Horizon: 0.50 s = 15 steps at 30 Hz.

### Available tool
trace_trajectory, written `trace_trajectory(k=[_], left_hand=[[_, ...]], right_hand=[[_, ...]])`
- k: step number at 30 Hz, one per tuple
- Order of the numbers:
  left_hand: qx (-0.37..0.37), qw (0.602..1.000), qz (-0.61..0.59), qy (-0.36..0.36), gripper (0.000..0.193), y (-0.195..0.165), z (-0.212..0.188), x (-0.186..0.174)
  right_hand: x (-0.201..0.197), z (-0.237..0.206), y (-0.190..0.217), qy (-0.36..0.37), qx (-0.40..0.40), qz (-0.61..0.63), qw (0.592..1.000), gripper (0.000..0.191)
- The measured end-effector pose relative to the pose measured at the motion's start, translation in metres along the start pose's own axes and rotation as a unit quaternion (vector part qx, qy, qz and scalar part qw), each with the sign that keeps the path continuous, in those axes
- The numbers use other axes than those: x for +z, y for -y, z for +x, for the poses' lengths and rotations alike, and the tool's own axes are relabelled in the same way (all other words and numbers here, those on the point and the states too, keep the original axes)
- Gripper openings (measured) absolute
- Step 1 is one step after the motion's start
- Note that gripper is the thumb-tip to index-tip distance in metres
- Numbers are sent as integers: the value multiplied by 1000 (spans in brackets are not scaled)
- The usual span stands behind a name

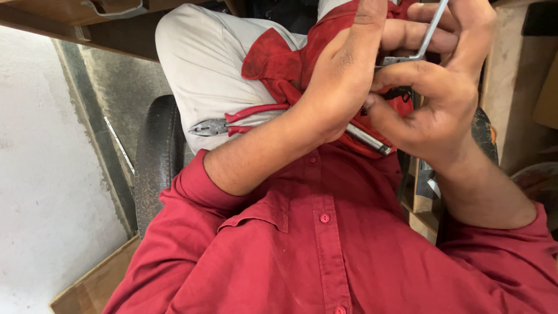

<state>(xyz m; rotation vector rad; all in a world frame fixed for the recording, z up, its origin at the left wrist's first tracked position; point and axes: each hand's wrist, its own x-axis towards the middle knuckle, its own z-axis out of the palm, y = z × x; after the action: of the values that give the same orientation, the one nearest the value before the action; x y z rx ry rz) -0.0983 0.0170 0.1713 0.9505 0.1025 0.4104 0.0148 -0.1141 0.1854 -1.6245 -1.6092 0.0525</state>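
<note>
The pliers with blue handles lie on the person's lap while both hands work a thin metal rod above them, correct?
Not quite: the head view shows the pliers have red handles. They do lie on the lap, while the left hand and right hand work the thin metal rod.

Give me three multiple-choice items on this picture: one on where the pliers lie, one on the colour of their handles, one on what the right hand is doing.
1. Where do the pliers lie?
A. On the person's lap
B. On the floor
C. In the left hand

2. What colour are the pliers' handles?
A. Blue
B. Red
C. Yellow

3. What is the state of the right hand?
A. Flat and open
B. Resting on the knee
C. Closed around a thin metal rod

Answers: 1 A, the pliers rest on the light trousers beside the left hand. 2 B, both handles are red. 3 C, the fingers curl around the rod.
</note>
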Motion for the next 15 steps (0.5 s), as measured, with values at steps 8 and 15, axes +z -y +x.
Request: trace_trajectory(k=[8,15], left_hand=[[-18,1000,-22,-9,84,4,0,-1],[-89,994,-41,-48,98,-8,-4,0]], right_hand=[[0,7,0,5,-18,10,1000,24],[1,12,4,-5,-7,36,999,32]])
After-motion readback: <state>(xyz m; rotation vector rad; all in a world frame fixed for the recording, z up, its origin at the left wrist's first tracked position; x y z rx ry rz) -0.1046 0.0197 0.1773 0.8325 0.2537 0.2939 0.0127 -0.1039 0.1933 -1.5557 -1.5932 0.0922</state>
